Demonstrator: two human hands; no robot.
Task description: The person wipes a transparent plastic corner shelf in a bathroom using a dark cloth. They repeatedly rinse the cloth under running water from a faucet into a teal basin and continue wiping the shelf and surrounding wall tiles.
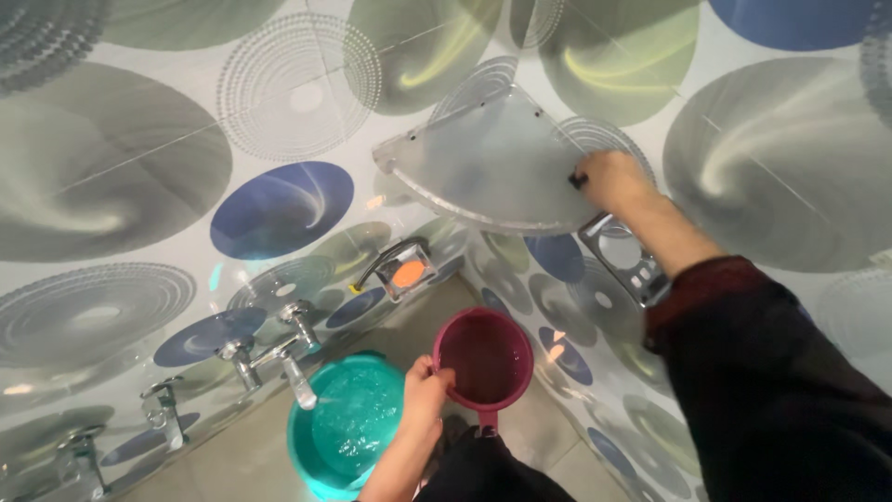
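Mug (pixel 484 358), a maroon plastic one, sits low in the view at about 6 o'clock, its mouth facing up toward the camera and its handle running down toward 6 o'clock, so its long axis runs rim to handle. The left hand (pixel 426 390) is closed on the rim at the mug's 9 o'clock side, fingers hooked over the edge, forearm coming up from the bottom edge. The right hand (pixel 609 178) is up at about 1 o'clock, fingers curled shut around something small and dark pressed on the right end of the corner shelf (pixel 483 158); what that dark thing is cannot be made out. Its arm runs down to 4 o'clock in a dark sleeve (pixel 771 372). The shelf is clear, quarter-round, fixed where two patterned tiled walls meet. Just under the hand hangs a metal holder (pixel 623 256), partly hidden by the wrist. At 7 o'clock a teal bucket (pixel 348 423) holds water under a tap (pixel 293 363), its lower rim cut off. A soap dish (pixel 404 271) sits near the centre.
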